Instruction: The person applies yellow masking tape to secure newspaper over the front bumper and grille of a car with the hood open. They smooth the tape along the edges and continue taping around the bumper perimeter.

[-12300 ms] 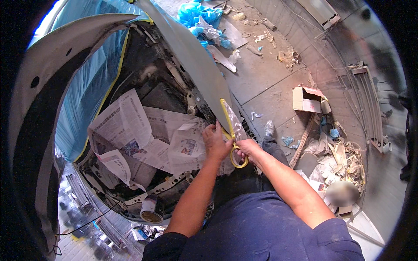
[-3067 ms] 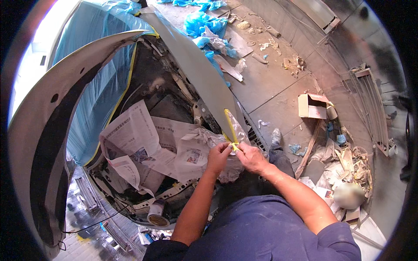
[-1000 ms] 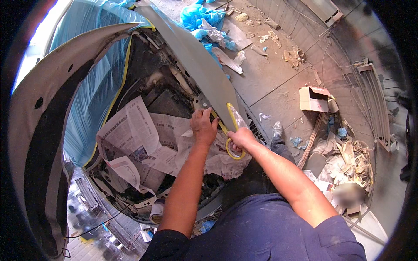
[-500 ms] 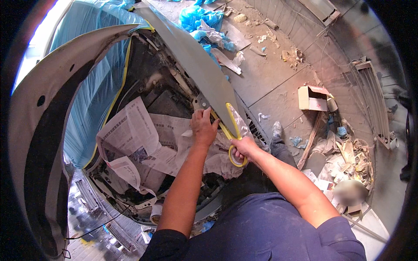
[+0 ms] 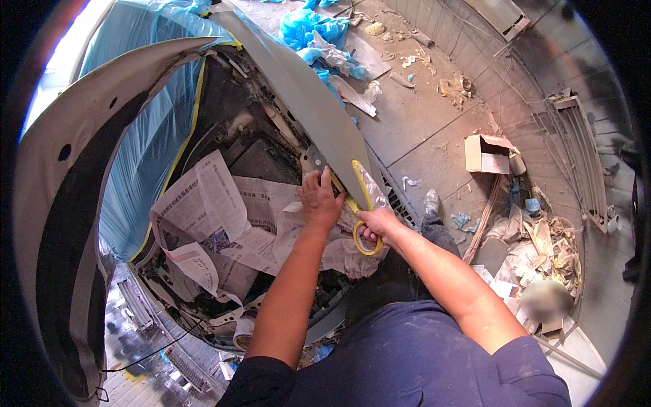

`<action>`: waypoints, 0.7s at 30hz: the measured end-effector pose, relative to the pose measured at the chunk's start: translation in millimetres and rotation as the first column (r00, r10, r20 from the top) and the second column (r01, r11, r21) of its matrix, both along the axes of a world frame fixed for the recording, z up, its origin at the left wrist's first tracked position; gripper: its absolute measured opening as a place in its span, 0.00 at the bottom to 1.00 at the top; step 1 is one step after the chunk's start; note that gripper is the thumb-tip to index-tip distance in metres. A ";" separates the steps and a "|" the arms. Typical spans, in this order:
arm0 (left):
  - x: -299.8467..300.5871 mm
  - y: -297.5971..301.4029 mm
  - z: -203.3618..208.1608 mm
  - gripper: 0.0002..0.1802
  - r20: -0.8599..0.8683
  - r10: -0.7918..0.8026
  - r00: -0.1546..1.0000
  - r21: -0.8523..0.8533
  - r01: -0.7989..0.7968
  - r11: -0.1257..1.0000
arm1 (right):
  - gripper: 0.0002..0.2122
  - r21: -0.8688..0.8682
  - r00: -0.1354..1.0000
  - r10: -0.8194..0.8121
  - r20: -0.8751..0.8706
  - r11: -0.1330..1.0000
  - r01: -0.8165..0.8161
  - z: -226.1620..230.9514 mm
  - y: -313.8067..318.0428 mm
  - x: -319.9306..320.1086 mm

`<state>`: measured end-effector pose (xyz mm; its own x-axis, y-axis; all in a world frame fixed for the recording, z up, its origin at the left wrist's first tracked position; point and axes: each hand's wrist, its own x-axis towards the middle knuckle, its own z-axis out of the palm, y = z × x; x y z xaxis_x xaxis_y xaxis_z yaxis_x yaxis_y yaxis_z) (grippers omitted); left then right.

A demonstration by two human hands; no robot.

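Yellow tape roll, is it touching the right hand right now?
Touching: the head view shows the right hand gripping the upper part of the yellow tape roll.

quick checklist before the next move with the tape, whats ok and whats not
1. Tape roll gripped in the right hand: ok.
2. Left hand beside the grey panel, at the yellow strip: ok.
3. Strip stuck down along its full length: cannot tell, the hands hide parts of it.
4. Newspaper covering the whole engine bay: not ok, dark parts show around it.
5. Cardboard box apart from both hands: ok, on the floor to the right.
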<state>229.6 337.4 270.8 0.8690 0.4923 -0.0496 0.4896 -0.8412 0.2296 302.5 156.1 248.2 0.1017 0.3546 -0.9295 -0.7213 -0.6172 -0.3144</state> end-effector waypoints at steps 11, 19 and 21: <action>-5.6 -1.4 5.4 0.57 -0.065 0.005 0.998 -0.084 -0.011 0.996 | 0.19 -0.003 0.996 -0.071 -0.047 0.997 0.071 9.1 2.4 2.4; -1.8 -2.3 9.3 0.59 -0.102 0.015 0.995 -0.113 -0.027 0.993 | 0.23 -0.022 0.996 -0.059 -0.068 0.998 0.058 16.8 8.6 1.6; -0.9 -3.2 10.8 0.61 -0.109 0.009 0.994 -0.132 -0.023 0.991 | 0.22 -0.026 0.996 -0.060 -0.060 0.998 0.058 17.2 8.3 2.7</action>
<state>228.8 334.2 281.6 0.8470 0.4892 -0.2082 0.5309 -0.7984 0.2841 305.2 164.4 265.4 0.0649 0.3273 -0.9427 -0.7739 -0.5799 -0.2546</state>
